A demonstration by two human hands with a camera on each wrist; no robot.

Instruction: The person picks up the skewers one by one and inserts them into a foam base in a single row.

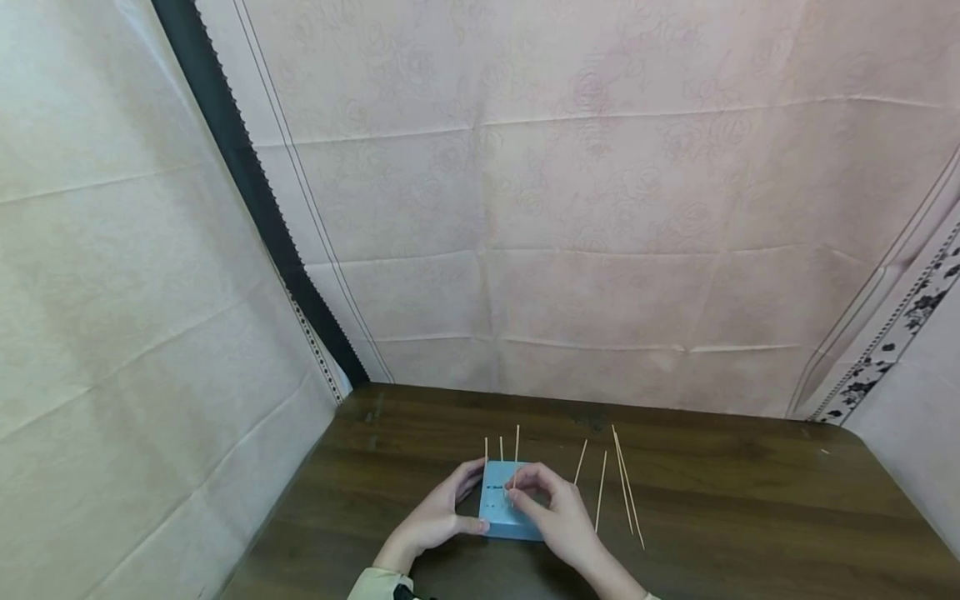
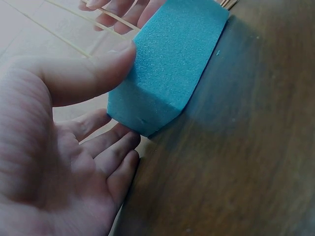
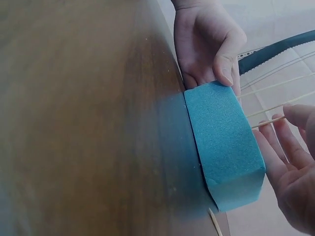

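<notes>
A blue foam block [image 1: 498,523] lies on the table, with thin wooden sticks standing upright in its far part. My left hand [image 1: 442,510] holds the block's left end, thumb at the near corner and fingers at the far side. In the left wrist view the thumb [image 2: 98,73] presses on the foam [image 2: 177,54]. Over the block's right part, my right hand [image 1: 553,510] pinches a wooden stick [image 1: 517,450] between thumb and fingers. That stick's lower end meets the foam's top in the right wrist view. Two other sticks [image 1: 486,448] stand to its left.
Several loose wooden sticks [image 1: 630,492] lie on the brown table [image 1: 750,500], right of the block. Pale patterned cloth [image 1: 600,208] hangs behind the table, and another cloth [image 1: 135,333] hangs along the left side.
</notes>
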